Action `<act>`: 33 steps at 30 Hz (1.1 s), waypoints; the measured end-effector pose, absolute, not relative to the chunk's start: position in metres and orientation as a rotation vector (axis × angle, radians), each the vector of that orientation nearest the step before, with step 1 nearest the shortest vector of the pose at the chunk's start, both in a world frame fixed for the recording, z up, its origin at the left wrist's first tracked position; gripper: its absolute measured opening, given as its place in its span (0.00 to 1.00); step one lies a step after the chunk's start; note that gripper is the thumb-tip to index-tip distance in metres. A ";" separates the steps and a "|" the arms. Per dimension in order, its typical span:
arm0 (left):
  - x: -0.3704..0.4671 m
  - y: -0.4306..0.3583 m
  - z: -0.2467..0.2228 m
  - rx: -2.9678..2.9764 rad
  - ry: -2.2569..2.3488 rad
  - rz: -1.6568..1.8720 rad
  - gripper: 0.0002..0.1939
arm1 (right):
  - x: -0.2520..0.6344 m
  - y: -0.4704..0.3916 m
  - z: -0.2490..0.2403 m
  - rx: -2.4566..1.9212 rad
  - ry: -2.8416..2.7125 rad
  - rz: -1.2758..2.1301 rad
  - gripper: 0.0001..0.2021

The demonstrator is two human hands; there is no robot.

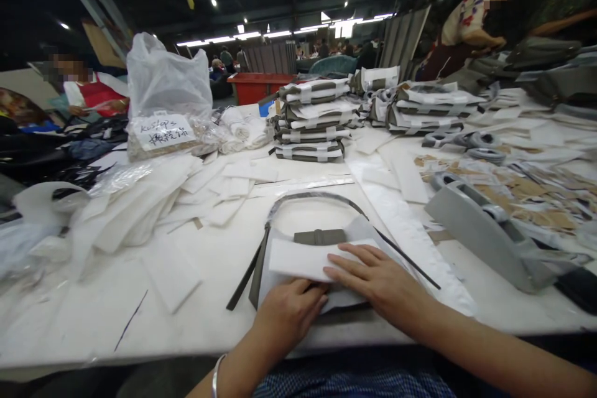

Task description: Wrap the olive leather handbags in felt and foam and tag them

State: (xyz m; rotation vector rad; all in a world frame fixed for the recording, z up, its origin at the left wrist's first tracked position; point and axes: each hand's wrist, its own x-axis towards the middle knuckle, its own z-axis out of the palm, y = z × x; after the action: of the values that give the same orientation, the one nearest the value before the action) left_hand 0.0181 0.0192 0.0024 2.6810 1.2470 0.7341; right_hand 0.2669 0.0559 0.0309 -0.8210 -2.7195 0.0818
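A dark grey-green bag [255, 280] lies on the white table in front of me, its strap [317, 194] looped at the far side. White foam sheet [298, 259] lies across the bag, below a grey-green tab [319, 236]. My right hand [373, 273] rests on the foam's right part with its fingers spread. Curled at the foam's lower edge is my left hand [291, 308]; its fingertips are partly hidden, and what they hold cannot be made out.
Stacked wrapped bags [312, 118] stand at the back. Foam sheets [135, 199] and a plastic sack [168, 99] are on the left. A grey tape dispenser [485, 230] stands at right, near paper scraps [527, 193]. Two people [466, 25] [93, 90] are beyond the table.
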 end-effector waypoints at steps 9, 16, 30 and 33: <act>0.014 0.002 0.000 2.844 1.150 0.875 0.12 | 0.280 0.066 0.007 -0.681 -2.759 0.277 0.31; 0.030 -0.013 0.044 2.799 1.076 1.076 0.16 | 0.272 0.063 0.010 -0.747 -2.767 0.308 0.28; 0.022 0.025 -0.010 3.279 1.279 0.515 0.32 | 0.256 0.037 -0.008 -0.852 -2.390 -0.073 0.15; 0.015 0.028 -0.025 3.279 1.249 0.554 0.32 | 0.259 0.037 -0.005 -0.815 -2.476 -0.186 0.15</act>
State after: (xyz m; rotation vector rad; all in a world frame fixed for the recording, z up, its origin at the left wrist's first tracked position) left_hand 0.0154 0.0279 -0.0248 3.2792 1.2489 0.5538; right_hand 0.2586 0.0372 -0.0052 -0.8149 -2.4756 -0.1859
